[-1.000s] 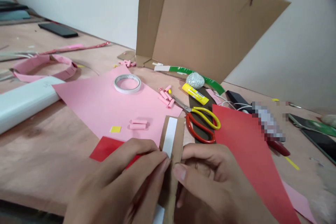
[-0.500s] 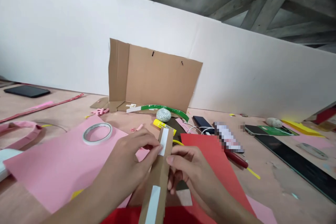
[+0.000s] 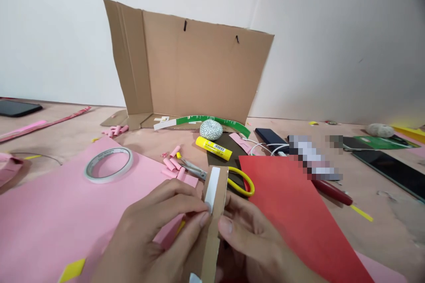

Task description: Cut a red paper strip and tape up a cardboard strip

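Note:
A narrow brown cardboard strip with a white tape strip stuck along it stands between my hands at bottom centre. My left hand pinches the lower end of the white tape with thumb and fingertips. My right hand grips the cardboard strip from the right, thumb pressed on its edge. Just behind the strip lie yellow-handled scissors and several small pink paper rolls.
A pink sheet with a roll of double-sided tape lies left; a red sheet lies right. A folded cardboard panel stands at the back, with a glue stick, foil ball, green strip, phones and cables.
The view has tilted down and closer to the table. My hands have lowered with the strip; the left fingers still pinch the white tape, the right hand still holds the cardboard.

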`<move>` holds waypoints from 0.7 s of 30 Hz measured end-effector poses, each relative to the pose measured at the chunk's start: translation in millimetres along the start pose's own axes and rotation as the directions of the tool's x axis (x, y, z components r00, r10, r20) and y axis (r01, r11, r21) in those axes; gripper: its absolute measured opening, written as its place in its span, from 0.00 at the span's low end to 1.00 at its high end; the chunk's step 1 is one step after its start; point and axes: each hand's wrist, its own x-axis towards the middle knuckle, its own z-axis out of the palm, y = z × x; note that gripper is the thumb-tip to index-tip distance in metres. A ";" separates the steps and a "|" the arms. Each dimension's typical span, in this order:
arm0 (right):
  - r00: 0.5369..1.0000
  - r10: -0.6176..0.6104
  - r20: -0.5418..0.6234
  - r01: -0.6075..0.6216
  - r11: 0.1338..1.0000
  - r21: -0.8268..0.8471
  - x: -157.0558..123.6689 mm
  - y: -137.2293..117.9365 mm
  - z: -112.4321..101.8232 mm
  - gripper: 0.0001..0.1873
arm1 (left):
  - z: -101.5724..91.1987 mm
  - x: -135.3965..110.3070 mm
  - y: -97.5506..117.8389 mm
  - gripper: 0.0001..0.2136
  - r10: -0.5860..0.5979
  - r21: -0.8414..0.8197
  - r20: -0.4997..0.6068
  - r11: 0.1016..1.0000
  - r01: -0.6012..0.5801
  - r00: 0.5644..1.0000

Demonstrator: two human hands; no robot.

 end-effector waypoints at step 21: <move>0.989 -0.019 -0.146 0.012 0.999 -0.052 18.6 -18.6 19.3 0.16 | -9.0 49.9 29.4 0.15 -0.372 -0.484 -0.249 0.847 0.218 0.894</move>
